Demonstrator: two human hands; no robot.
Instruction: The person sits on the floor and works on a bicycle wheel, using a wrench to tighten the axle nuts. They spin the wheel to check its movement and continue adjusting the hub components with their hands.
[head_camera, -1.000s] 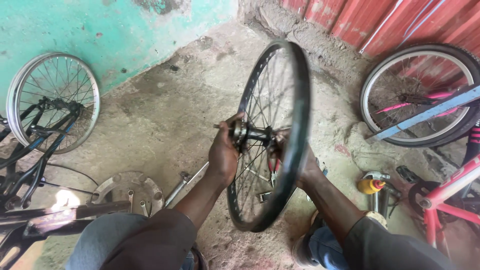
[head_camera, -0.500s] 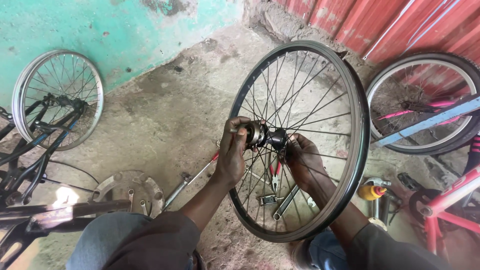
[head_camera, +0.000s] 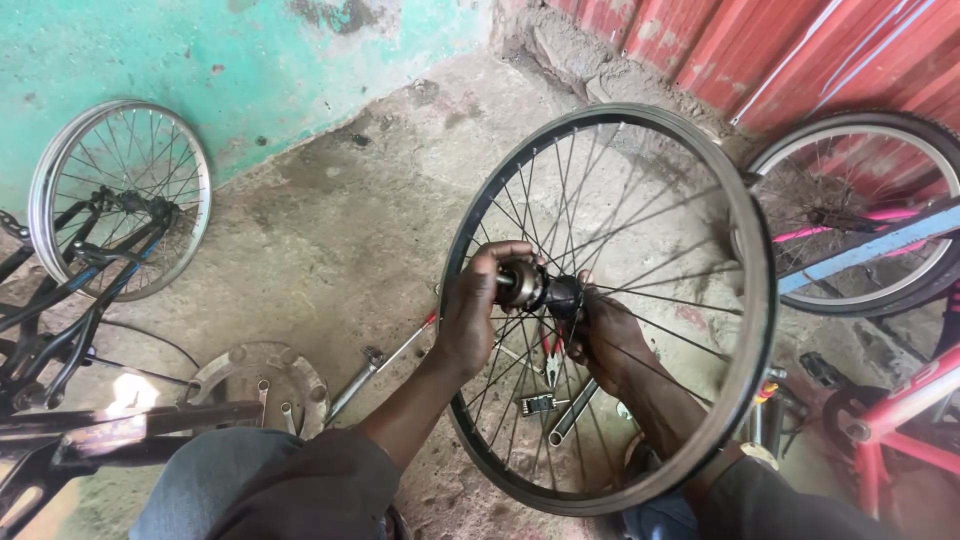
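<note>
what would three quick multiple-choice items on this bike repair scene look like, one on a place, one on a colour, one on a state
1. Where is the silver spoked wheel?
A. leaning at the green wall, far left
B. flat beside the red sheeting
C. in the person's lap

2. What colour is the rim of the spoked wheel being held?
A. white
B. black
C. yellow

3. How is the held wheel's hub handled?
A. untouched
B. one hand only
C. gripped from both sides

Answers:
1. A, since it stands upright against the green wall behind a dark bike frame.
2. B, since the hoop is black all round.
3. C, since the left hand closes on the hub's near end while the right hand holds it from behind the spokes.
</note>
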